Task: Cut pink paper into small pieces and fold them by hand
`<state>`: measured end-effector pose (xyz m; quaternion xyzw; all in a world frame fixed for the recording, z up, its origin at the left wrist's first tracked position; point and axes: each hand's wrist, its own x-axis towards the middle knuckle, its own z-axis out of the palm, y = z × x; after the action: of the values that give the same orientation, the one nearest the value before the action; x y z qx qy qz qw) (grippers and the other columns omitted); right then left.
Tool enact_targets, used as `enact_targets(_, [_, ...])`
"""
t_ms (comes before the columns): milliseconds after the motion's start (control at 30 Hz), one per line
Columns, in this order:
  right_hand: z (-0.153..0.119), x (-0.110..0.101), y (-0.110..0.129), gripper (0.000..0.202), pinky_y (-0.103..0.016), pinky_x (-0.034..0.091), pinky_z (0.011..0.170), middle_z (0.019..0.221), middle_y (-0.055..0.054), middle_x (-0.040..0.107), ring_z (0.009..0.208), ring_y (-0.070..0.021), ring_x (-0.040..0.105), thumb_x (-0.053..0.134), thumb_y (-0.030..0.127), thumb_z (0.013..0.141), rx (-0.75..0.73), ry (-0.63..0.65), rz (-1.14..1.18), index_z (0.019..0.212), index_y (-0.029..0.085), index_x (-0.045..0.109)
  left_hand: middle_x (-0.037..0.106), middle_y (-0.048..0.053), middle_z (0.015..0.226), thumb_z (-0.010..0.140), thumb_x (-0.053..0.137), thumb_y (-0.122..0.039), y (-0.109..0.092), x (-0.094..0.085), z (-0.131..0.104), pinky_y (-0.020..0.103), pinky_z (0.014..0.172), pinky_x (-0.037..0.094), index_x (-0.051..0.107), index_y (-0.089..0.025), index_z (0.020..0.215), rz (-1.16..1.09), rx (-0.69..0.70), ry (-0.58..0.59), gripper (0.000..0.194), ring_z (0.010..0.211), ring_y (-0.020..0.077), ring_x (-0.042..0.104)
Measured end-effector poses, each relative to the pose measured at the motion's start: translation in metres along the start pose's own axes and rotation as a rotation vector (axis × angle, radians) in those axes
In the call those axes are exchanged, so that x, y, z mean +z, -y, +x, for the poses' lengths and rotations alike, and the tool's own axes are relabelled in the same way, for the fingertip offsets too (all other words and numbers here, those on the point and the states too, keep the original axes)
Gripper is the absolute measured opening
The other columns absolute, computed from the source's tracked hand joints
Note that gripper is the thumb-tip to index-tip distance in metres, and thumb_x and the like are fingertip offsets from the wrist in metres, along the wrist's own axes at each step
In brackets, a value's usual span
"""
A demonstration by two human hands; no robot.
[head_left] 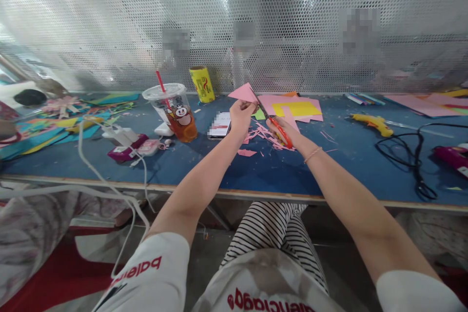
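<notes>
My left hand (242, 111) is closed on a folded-looking piece of pink paper (243, 92), raised above the blue table. The fingers of my right hand (283, 129) wrap round the orange handles of a pair of scissors (280, 132). The dark blades point up and left, at the right edge of the pink piece. Thin pink paper strips (261, 132) lie scattered below both hands. Behind my right hand are pink sheets with a yellow sheet (298, 109) on top. A phone (220, 124) lies left of my left hand.
A plastic cup of drink (179, 114) with a red straw and a yellow roll (202, 84) stand to the left. A power strip (127, 147) with white cables is further left. To the right lie a yellow glue gun (373, 124) and black cable (415, 156). A perforated metal panel (292, 24) rises behind.
</notes>
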<state>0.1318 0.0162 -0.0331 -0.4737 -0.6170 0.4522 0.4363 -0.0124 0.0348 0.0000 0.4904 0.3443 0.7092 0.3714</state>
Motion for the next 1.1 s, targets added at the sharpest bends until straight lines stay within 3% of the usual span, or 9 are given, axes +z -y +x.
enact_targets(333, [-0.004,-0.003,0.0,0.05,-0.019,0.027,0.037,0.053,0.008,0.039,0.041,-0.0062,0.036,0.053,0.071,0.067,0.009,0.09,-0.01,0.08,0.024,0.043,0.065,0.003,0.064,0.063,0.067,-0.021,-0.001,0.001,-0.001,0.026,0.066,0.051,0.064,-0.011,0.066,-0.156,-0.086,0.006,0.01,0.058,0.0102,0.061])
enact_targets(567, [-0.002,-0.004,-0.002,0.048,-0.02,0.027,0.04,0.055,0.007,0.04,0.046,-0.0066,0.036,0.056,0.067,0.066,-0.038,0.002,-0.056,0.077,0.022,0.043,0.062,0.003,0.058,0.064,0.063,-0.02,-0.001,0.0,0.0,0.025,0.062,0.049,0.062,-0.012,0.062,-0.171,-0.123,0.023,0.009,0.054,0.0098,0.059])
enact_targets(667, [-0.007,-0.007,0.002,0.047,-0.021,0.028,0.04,0.057,0.007,0.042,0.046,-0.007,0.036,0.057,0.065,0.067,-0.074,-0.025,-0.043,0.077,0.022,0.041,0.057,0.0,0.052,0.064,0.061,-0.018,0.001,-0.002,0.002,0.022,0.053,0.044,0.059,-0.014,0.06,-0.108,-0.122,0.055,0.006,0.048,0.0084,0.054])
enact_targets(833, [-0.011,-0.013,0.012,0.043,-0.021,0.032,0.043,0.066,0.004,0.049,0.05,-0.0079,0.043,0.056,0.062,0.071,-0.134,-0.078,0.06,0.08,0.023,0.04,0.049,-0.002,0.044,0.065,0.054,-0.016,0.003,-0.004,0.003,0.021,0.042,0.036,0.048,-0.017,0.05,-0.022,-0.206,0.258,0.016,0.039,0.0071,0.046])
enact_targets(967, [-0.009,-0.017,0.017,0.04,-0.022,0.036,0.051,0.079,0.002,0.053,0.065,-0.0103,0.052,0.063,0.048,0.068,-0.229,-0.168,0.115,0.085,0.022,0.039,0.054,0.001,0.046,0.061,0.055,-0.014,0.001,-0.004,-0.003,0.023,0.043,0.04,0.049,-0.016,0.05,0.137,-0.257,0.5,0.013,0.041,0.0105,0.051])
enact_targets(1100, [-0.002,-0.024,0.016,0.038,-0.026,0.04,0.059,0.08,0.002,0.05,0.069,-0.0112,0.05,0.066,0.036,0.066,-0.329,-0.263,0.065,0.086,0.021,0.038,0.057,0.001,0.047,0.058,0.056,-0.009,0.002,-0.003,-0.008,0.023,0.041,0.04,0.05,-0.017,0.056,0.311,-0.284,0.671,0.01,0.039,0.0114,0.052])
